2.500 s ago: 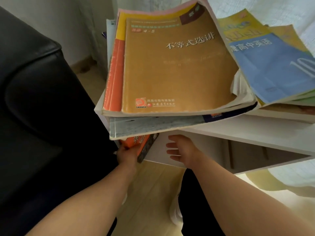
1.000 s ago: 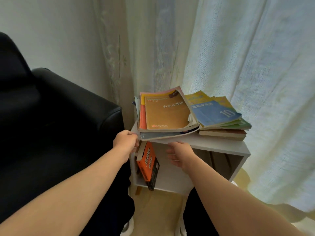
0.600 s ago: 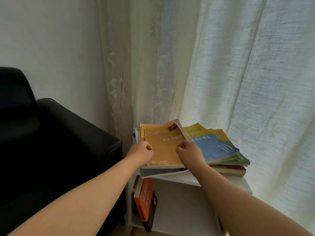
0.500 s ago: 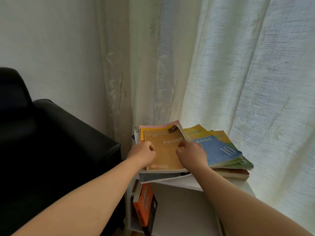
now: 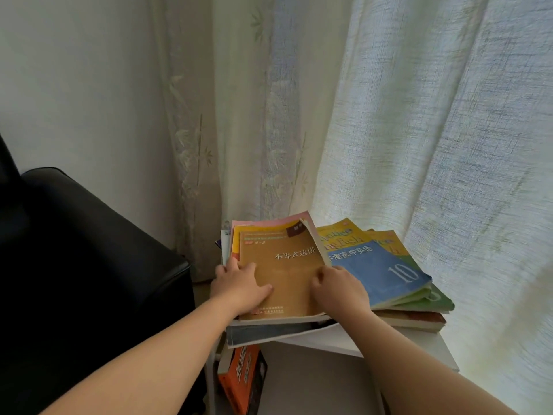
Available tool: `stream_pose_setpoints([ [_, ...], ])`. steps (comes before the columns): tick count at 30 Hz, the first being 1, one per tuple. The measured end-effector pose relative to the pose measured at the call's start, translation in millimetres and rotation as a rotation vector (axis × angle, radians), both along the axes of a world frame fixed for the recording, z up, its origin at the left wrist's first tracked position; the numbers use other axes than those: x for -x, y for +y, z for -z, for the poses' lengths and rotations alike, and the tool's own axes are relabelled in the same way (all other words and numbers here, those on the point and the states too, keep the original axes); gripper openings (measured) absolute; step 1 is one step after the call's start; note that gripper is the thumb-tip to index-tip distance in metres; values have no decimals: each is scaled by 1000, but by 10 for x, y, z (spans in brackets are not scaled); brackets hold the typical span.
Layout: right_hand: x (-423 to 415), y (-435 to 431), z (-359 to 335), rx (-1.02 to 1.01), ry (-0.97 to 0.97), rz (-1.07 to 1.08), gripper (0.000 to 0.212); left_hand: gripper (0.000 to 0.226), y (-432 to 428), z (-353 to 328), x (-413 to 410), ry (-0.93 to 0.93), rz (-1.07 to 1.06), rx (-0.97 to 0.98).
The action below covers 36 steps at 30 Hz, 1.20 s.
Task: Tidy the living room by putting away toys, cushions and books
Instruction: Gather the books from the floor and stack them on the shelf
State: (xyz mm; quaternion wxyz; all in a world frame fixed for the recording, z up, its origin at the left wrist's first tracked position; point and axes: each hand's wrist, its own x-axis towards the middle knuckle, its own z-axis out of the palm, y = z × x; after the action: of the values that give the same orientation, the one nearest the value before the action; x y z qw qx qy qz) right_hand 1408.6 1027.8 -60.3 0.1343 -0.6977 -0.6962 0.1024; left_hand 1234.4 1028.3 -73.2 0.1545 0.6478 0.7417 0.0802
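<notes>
Sofa (image 5: 89, 265): black, just left of the shelf (image 5: 419, 345), hemming in your left arm.
Left hand (image 5: 239, 287): flat, pressing the brown book (image 5: 284, 280) at its left edge.
Brown book: tops the left pile, which overhangs the shelf front.
Right hand (image 5: 341, 290): your fingers curl at its right edge; I cannot tell if they grip.
Curtain (image 5: 419, 145): close behind and to the right.

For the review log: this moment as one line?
left hand: flat on brown book | right hand: fingers curled at right edge, grip unclear | stack: atop white shelf

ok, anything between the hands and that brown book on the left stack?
Nothing visible. The left hand lies flat on the brown book, and the right hand sits curled at its right edge, beside the blue book.
</notes>
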Motion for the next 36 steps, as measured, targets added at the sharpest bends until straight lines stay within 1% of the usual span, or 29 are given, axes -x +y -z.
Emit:
stream_pose_setpoints([
  [4, -243, 60, -22, -14, 266, 114, 37, 67, 3, 11, 18, 38, 10, -11],
  [6, -286, 53, 1, 17, 278, 113, 42, 65, 16, -8, 28, 20, 3, -10],
  [7, -276, 47, 20, 24, 262, 103, 41, 63, 24, -12, 38, -6, -15, -18],
  [8, -262, 45, 27, 18, 257, 99, 37, 57, 37, -13, 56, -52, -44, -47],
  [10, -243, 54, -7, 15, 277, 99, 33, 40, 86, 16, 131, -251, -144, -163],
  [11, -241, 68, -36, 23, 290, 100, 33, 33, 108, 36, 171, -350, -190, -216],
  [12, -242, 80, -63, 34, 297, 98, 35, 32, 126, 51, 202, -399, -212, -248],
  [13, -242, 92, -77, 52, 300, 91, 38, 33, 137, 64, 214, -398, -202, -239],
  [15, -224, 107, -70, 81, 268, 57, 44, 39, 152, 84, 185, -316, -123, -163],
  [18, -167, 103, 24, 113, 180, 8, 46, 54, 147, 53, 48, -3, 20, -62],
  [19, -155, 93, 55, 107, 158, 1, 46, 58, 136, 30, 0, 60, 62, -50],
  [20, -146, 82, 73, 96, 141, 0, 48, 62, 126, -2, -41, 69, 90, -32],
  [21, -146, 73, 84, 86, 129, 3, 50, 65, 131, -25, -64, 37, 103, -9],
  [23, -145, 53, 69, 81, 114, 1, 52, 68, 138, -78, -97, -110, 70, 33],
  [24, -145, 50, 63, 82, 109, -1, 52, 66, 137, -109, -114, -226, 42, 45],
  [25, -142, 46, 60, 84, 105, -1, 53, 63, 130, -144, -137, -384, -5, 41],
  [26, -137, 42, 58, 85, 97, -3, 53, 55, 121, -180, -158, -582, -83, 16],
  [28, -132, 35, 50, 81, 76, -9, 54, 28, 140, -249, -154, -990, -294, -66],
  [29, -131, 26, 44, 81, 69, -9, 55, 20, 159, -270, -116, -1131, -405, -94],
  [31, -137, 16, 34, 82, 62, -11, 57, 16, 176, -294, -39, -1327, -551, -96],
  [32, -141, 14, 35, 83, 58, -15, 56, 17, 179, -298, -20, -1373, -564, -68],
  [33, -139, 15, 35, 83, 51, -20, 56, 18, 186, -286, -14, -1353, -539, -30],
  [34, -136, 12, 36, 83, 44, -22, 55, 15, 185, -261, -28, -1253, -478, -3],
  [35, -130, 8, 36, 83, 43, -20, 55, 11, 184, -223, -44, -1066, -397, -5],
  [36, -128, 5, 35, 88, 51, -16, 55, 8, 180, -203, -61, -835, -321, -39],
])
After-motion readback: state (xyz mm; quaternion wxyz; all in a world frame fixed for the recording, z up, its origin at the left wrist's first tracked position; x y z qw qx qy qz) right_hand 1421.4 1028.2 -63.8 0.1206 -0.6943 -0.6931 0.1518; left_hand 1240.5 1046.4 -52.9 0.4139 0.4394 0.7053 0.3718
